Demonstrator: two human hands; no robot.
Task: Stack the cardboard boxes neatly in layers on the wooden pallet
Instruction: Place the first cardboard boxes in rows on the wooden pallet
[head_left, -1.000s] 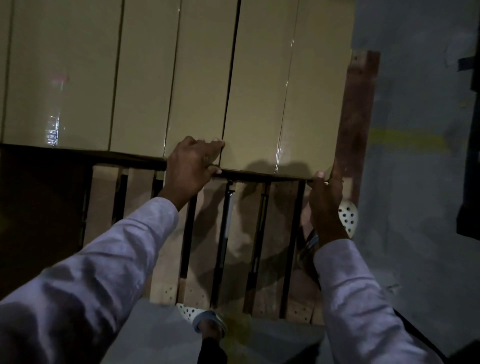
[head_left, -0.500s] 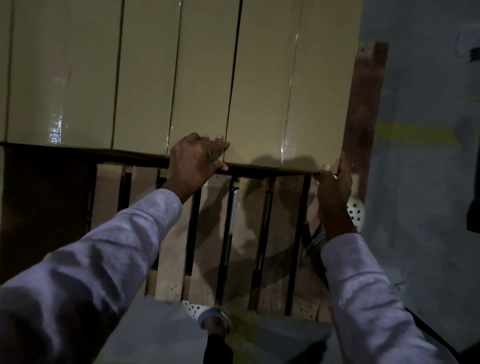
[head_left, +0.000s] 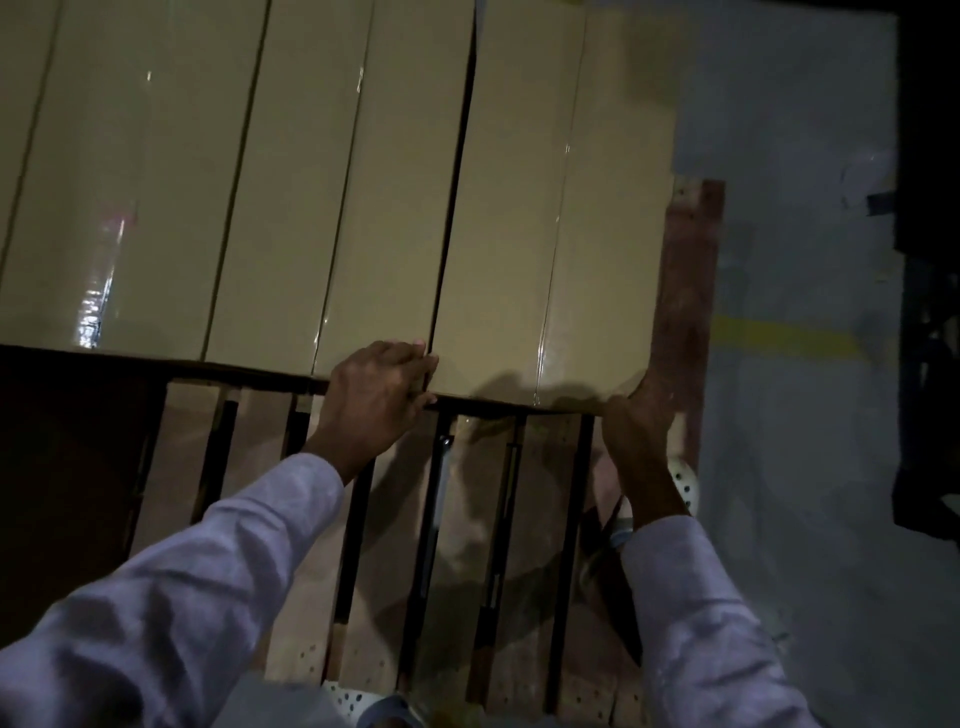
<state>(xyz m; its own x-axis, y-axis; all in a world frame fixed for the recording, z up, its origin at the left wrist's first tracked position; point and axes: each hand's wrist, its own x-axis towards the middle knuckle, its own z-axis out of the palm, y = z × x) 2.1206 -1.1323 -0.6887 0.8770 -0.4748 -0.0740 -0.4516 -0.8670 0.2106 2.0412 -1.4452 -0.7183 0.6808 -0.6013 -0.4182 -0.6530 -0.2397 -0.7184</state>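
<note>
A row of tan cardboard boxes lies side by side on the wooden pallet (head_left: 374, 597), their taped tops facing me. The rightmost box (head_left: 561, 249) sits at the pallet's right end. My left hand (head_left: 376, 400) grips that box's near left corner, fingers curled over the top edge at the gap to the neighbouring box (head_left: 384, 208). My right hand (head_left: 641, 415) holds the near right corner, with its fingers hidden behind the box's edge. Bare slats of the pallet show below the boxes, between my arms.
A reddish pallet board (head_left: 685, 312) runs along the right side of the boxes. Grey floor with a yellow line (head_left: 779, 338) lies to the right. A white perforated shoe (head_left: 683, 483) stands by the pallet's right edge, another (head_left: 363, 706) at the near edge.
The view has shifted, with the boxes now lower and further right in frame. Both hands stay on the rightmost box's near corners, and the gap to the neighbouring box looks wider.
</note>
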